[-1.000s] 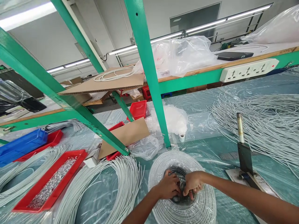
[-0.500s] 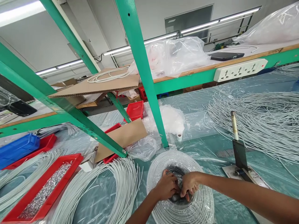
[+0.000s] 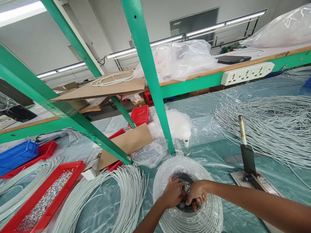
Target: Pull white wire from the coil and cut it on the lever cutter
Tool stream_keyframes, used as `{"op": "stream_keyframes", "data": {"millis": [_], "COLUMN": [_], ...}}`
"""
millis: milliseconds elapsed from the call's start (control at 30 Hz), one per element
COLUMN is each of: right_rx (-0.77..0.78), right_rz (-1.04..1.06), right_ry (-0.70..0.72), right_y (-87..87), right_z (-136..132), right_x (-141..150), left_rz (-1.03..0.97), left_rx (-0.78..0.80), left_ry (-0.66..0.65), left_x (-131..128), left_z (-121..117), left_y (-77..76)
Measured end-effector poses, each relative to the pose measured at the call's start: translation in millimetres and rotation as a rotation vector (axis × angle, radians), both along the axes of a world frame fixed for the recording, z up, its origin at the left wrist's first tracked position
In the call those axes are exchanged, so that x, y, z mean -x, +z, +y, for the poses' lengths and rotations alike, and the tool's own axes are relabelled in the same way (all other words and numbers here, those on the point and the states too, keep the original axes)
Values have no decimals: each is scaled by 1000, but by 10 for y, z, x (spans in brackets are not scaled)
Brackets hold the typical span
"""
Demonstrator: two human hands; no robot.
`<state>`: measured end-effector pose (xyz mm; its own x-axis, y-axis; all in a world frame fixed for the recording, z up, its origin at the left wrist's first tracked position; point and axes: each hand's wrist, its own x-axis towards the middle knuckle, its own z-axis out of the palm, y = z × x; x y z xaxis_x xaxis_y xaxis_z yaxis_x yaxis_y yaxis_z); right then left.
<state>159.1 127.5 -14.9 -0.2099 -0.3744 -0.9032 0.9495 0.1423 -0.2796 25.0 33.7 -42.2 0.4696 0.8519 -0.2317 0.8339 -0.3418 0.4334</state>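
The pale, film-wrapped cable coil (image 3: 191, 222) lies flat, the left hand (image 3: 173, 193) and right hand (image 3: 198, 192) angled inward over its dark centre, fingers curled, any hold impossible to tell.

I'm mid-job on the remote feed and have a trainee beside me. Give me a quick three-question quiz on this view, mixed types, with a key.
1. True or false: the left hand and right hand both have fingers at the central hollow of the plastic-wrapped cable coil.

2. What lies in the long red tray at the front left?

3. What colour is the beam behind the white power strip?
a) red
b) green
c) blue

Key: 1. True; 2. Many small silvery pieces; 3. b
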Motion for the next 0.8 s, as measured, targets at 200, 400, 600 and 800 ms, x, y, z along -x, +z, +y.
{"op": "stream_keyframes", "data": {"millis": [200,400,600,800], "right_rx": [-20,-69,-120,-153], "right_rz": [37,35,93,196], "right_ry": [-83,-155,-201,-225], "right_y": [-20,105,267,286], "right_z": [-38,-21,-32,-56], "right_x": [-23,-103,-253,-332], "left_rz": [60,62,129,128], "left_rx": [56,280,521,709], "left_ry": [5,6,73,151], "left_x": [-19,-33,-59,-113], "left_z": [75,213,298,338], "left_y": [60,160,153,211]}}
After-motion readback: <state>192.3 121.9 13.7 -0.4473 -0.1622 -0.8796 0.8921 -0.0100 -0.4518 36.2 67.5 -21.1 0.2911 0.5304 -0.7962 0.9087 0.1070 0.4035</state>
